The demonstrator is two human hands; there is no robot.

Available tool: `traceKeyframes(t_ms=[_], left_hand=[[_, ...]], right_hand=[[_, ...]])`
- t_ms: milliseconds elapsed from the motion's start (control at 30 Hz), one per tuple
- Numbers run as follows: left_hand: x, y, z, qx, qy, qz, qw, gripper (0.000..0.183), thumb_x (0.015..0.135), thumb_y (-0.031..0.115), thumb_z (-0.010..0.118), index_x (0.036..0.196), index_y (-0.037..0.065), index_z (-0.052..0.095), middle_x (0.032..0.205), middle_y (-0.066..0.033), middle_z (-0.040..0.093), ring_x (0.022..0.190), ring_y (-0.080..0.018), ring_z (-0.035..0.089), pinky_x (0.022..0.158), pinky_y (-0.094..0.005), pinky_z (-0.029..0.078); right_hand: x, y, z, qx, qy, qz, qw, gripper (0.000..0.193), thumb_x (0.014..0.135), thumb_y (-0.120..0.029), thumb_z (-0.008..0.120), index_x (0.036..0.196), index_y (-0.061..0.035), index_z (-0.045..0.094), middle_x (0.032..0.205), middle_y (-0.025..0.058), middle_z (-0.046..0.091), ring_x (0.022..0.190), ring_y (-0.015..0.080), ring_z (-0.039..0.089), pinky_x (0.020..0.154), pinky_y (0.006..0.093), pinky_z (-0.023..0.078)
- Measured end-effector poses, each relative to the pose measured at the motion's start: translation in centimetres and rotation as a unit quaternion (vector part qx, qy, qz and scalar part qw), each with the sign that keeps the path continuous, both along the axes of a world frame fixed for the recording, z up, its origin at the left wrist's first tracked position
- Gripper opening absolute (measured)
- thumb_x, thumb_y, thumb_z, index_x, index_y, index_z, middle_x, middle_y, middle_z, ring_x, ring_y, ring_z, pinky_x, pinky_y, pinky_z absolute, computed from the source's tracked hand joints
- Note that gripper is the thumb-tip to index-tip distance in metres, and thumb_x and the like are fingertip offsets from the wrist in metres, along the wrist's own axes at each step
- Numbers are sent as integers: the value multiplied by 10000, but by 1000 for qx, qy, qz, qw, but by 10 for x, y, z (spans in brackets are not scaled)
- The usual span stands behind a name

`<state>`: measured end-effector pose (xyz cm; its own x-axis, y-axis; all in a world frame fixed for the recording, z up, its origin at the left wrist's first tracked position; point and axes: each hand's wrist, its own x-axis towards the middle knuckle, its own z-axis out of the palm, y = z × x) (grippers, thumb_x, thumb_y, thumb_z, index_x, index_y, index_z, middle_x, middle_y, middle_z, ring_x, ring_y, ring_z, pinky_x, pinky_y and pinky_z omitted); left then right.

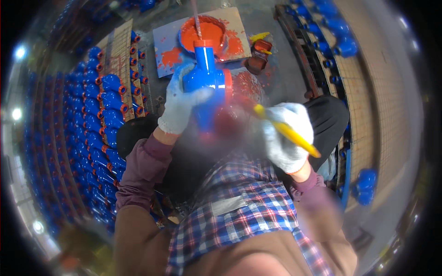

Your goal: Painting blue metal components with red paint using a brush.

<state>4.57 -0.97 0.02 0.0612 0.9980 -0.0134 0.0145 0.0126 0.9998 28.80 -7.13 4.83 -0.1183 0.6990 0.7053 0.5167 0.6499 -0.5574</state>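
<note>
My left hand (180, 103), in a white glove, grips a glossy blue pipe fitting (205, 83) with red threaded ends, its long neck pointing away from me. The lower part of the fitting is blurred. A paintbrush (292, 135) with a yellow handle is held in my right hand (287, 138), also gloved. Its bristle end is smeared by motion close to the fitting's right side, so I cannot tell whether they touch. Beyond the fitting, a bowl (181, 39) of orange-red paint sits on a paint-splashed board (165, 43).
A thin stick (195, 14) rises by the bowl. Right of the board lies a dark reddish container (255, 63) with a yellow-handled tool (261, 36). Many blue fittings (113, 101) stand in rows at left; others (366, 184) are on racks and a wooden board (368, 115) at right.
</note>
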Motion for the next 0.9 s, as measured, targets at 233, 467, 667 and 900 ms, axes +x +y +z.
traceKeyframes(t_ms=[233, 467, 667, 900], left_hand=[[-24, 39, 1, -220, -471, -37, 853, 747, 878, 615, 429, 1266, -19, 504, 1075, -249, 637, 806, -359, 687, 573, -417, 603], [-35, 49, 34, -75, -542, -73, 834, 920, 850, 758, 380, 1321, -28, 458, 1167, -283, 585, 799, -365, 663, 563, -372, 580], [-85, 85, 51, -100, -610, -67, 783, 871, 861, 735, 394, 1359, 23, 451, 1171, -280, 599, 873, -395, 655, 635, -401, 586], [-123, 152, 2, -78, -464, 49, 881, 507, 955, 446, 430, 1224, 31, 543, 1036, -140, 637, 841, -231, 644, 648, -331, 555]], right_hand=[[27, 48, 34, -41, 99, 6, 994, 260, 815, 72, 675, 1060, -7, 640, 1013, 102, 620, 936, 225, 622, 816, 297, 486], [15, 114, 48, -50, 40, 71, 995, 229, 799, 52, 704, 1016, -5, 656, 984, 99, 617, 897, 205, 620, 789, 281, 488], [-18, 176, 32, -26, -22, 101, 994, 210, 765, 14, 743, 966, -18, 689, 913, 119, 649, 820, 244, 634, 738, 320, 501], [-64, 240, 14, -53, -14, 131, 990, 234, 745, -8, 769, 966, -15, 694, 965, 124, 663, 828, 240, 655, 747, 305, 515]])
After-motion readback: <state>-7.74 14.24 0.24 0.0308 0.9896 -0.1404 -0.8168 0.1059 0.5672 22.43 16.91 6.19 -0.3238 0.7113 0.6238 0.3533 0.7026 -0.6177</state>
